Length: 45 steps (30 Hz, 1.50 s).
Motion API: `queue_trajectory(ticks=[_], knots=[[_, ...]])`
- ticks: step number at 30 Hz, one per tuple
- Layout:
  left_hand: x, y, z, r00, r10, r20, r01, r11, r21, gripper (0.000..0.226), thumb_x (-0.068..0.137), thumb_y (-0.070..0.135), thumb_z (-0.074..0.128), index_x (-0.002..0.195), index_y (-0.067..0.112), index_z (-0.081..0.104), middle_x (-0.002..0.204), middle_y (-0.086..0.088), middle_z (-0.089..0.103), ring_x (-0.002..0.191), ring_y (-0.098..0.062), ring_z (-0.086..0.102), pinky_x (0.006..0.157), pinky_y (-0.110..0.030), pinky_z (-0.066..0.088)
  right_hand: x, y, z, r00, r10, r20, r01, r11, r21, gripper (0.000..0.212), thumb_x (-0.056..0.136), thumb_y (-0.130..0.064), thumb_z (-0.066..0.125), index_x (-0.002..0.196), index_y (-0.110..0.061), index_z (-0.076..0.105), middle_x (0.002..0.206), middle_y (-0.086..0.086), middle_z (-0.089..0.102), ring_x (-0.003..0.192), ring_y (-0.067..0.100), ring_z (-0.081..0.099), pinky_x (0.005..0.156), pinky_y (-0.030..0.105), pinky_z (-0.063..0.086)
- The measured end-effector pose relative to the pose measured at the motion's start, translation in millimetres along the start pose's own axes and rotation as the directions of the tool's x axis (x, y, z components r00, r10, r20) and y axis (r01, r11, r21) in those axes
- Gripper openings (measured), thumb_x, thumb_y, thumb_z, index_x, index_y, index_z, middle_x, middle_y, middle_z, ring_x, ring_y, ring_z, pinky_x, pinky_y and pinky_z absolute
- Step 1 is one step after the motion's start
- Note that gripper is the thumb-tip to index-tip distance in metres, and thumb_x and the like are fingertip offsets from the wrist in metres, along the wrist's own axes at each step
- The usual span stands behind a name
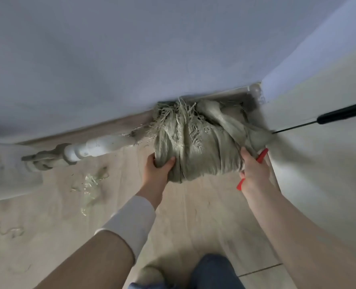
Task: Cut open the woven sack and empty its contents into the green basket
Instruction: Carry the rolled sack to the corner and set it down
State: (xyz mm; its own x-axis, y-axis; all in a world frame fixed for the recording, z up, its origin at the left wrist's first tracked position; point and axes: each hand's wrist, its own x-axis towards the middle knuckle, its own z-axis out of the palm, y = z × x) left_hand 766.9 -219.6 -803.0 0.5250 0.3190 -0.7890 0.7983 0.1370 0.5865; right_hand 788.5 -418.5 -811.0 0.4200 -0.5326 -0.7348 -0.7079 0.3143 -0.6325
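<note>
A grey-green woven sack (pixel 200 147) lies on the wooden floor against the wall, bulging, with frayed strands at its far end. My left hand (pixel 158 170) grips the sack's near left corner, thumb on top. My right hand (pixel 254 170) grips the sack's right side and also holds a red-handled tool (pixel 261 156), whose red ends show above and below the hand. No green basket is in view.
A white pipe (pixel 98 148) runs along the skirting at the left. Loose clear plastic scraps (pixel 91 184) lie on the floor. A black rod (pixel 343 113) slants in from the right. A white door or panel (pixel 318 163) stands at the right. My knee (pixel 212 272) is at the bottom.
</note>
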Motion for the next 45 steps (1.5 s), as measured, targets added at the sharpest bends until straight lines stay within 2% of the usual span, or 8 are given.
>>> queue_trajectory(ticks=[3, 6, 13, 22, 27, 32, 39, 45], knots=[[23.2, 3.9, 6.7, 0.997, 0.053, -0.057, -0.054, 0.998, -0.019, 0.038, 0.082, 0.018, 0.069, 0.115, 0.016, 0.051, 0.102, -0.002, 0.062, 0.090, -0.019, 0.060, 0.081, -0.034, 0.050, 19.6, -8.3, 23.3, 0.996, -0.060, 0.063, 0.057, 0.997, 0.052, 0.034, 0.080, -0.024, 0.070, 0.112, -0.025, 0.060, 0.081, -0.007, 0.056, 0.054, 0.003, 0.043, 0.041, 0.011, 0.035], [26.4, 6.1, 10.4, 0.997, 0.043, -0.066, -0.044, 0.999, -0.015, 0.043, 0.083, 0.017, 0.068, 0.121, 0.014, 0.048, 0.113, -0.006, 0.062, 0.087, -0.015, 0.058, 0.077, -0.031, 0.048, 22.9, -13.5, 30.0, 0.994, -0.046, 0.103, 0.043, 0.999, 0.033, 0.046, 0.077, -0.028, 0.071, 0.120, -0.025, 0.056, 0.089, -0.004, 0.059, 0.058, 0.004, 0.044, 0.050, 0.017, 0.034], [-79.5, 49.0, -15.5, 0.972, -0.222, -0.079, 0.220, 0.975, -0.039, 0.072, 0.090, 0.034, 0.056, 0.147, 0.020, 0.014, 0.154, -0.006, 0.023, 0.139, -0.027, 0.028, 0.110, -0.043, 0.023, -78.2, -38.6, -28.6, 0.962, 0.269, -0.051, -0.267, 0.963, 0.039, 0.022, 0.092, -0.035, 0.049, 0.072, -0.024, 0.049, 0.063, -0.003, 0.033, 0.050, 0.011, 0.028, 0.046, 0.021, 0.026], [-383.3, 144.3, -88.8, 0.944, -0.300, 0.135, 0.284, 0.950, 0.126, 0.032, 0.089, 0.023, 0.060, 0.119, 0.014, 0.056, 0.111, -0.003, 0.063, 0.100, -0.018, 0.060, 0.079, -0.024, 0.045, -389.0, -136.4, -156.9, 0.885, 0.399, 0.241, -0.456, 0.848, 0.270, 0.010, 0.095, -0.015, 0.048, 0.098, -0.020, 0.055, 0.075, 0.001, 0.061, 0.051, 0.009, 0.054, 0.040, 0.017, 0.040], [-513.0, 215.0, -118.9, 0.919, -0.186, 0.348, 0.122, 0.973, 0.197, 0.022, 0.091, 0.010, 0.055, 0.113, 0.007, 0.054, 0.092, -0.002, 0.065, 0.075, -0.008, 0.061, 0.048, -0.006, 0.045, -517.9, -218.7, -193.4, 0.920, 0.275, 0.280, -0.373, 0.833, 0.408, 0.018, 0.095, -0.006, 0.041, 0.091, -0.014, 0.057, 0.073, 0.004, 0.062, 0.047, 0.011, 0.053, 0.044, 0.019, 0.040], [-576.8, 249.0, -166.5, 0.854, -0.020, 0.519, -0.153, 0.945, 0.289, 0.020, 0.089, 0.016, 0.059, 0.108, 0.012, 0.056, 0.110, -0.011, 0.066, 0.079, -0.010, 0.063, 0.062, -0.013, 0.047, -607.1, -253.4, -208.5, 0.966, 0.129, 0.223, -0.243, 0.744, 0.623, 0.025, 0.096, -0.001, 0.034, 0.093, -0.013, 0.056, 0.082, 0.004, 0.062, 0.060, 0.013, 0.052, 0.056, 0.020, 0.043], [-663.5, 235.3, -209.5, 0.748, -0.004, 0.664, -0.290, 0.897, 0.333, 0.017, 0.089, 0.021, 0.059, 0.105, 0.019, 0.056, 0.110, -0.007, 0.066, 0.093, -0.015, 0.065, 0.090, -0.029, 0.049, -713.7, -217.9, -252.8, 0.988, 0.004, 0.155, -0.132, 0.547, 0.827, 0.024, 0.097, -0.003, 0.037, 0.105, -0.011, 0.058, 0.096, 0.006, 0.063, 0.077, 0.018, 0.058, 0.071, 0.027, 0.048], [-748.7, 173.1, -213.9, 0.610, -0.035, 0.791, -0.409, 0.842, 0.352, 0.021, 0.090, 0.023, 0.059, 0.110, 0.019, 0.056, 0.109, -0.002, 0.064, 0.090, -0.007, 0.062, 0.073, -0.018, 0.044, -784.8, -145.1, -333.2, 0.999, -0.040, -0.029, 0.044, 0.459, 0.887, 0.022, 0.095, -0.002, 0.042, 0.108, -0.009, 0.058, 0.079, 0.002, 0.052, 0.066, 0.013, 0.054, 0.063, 0.021, 0.053]])
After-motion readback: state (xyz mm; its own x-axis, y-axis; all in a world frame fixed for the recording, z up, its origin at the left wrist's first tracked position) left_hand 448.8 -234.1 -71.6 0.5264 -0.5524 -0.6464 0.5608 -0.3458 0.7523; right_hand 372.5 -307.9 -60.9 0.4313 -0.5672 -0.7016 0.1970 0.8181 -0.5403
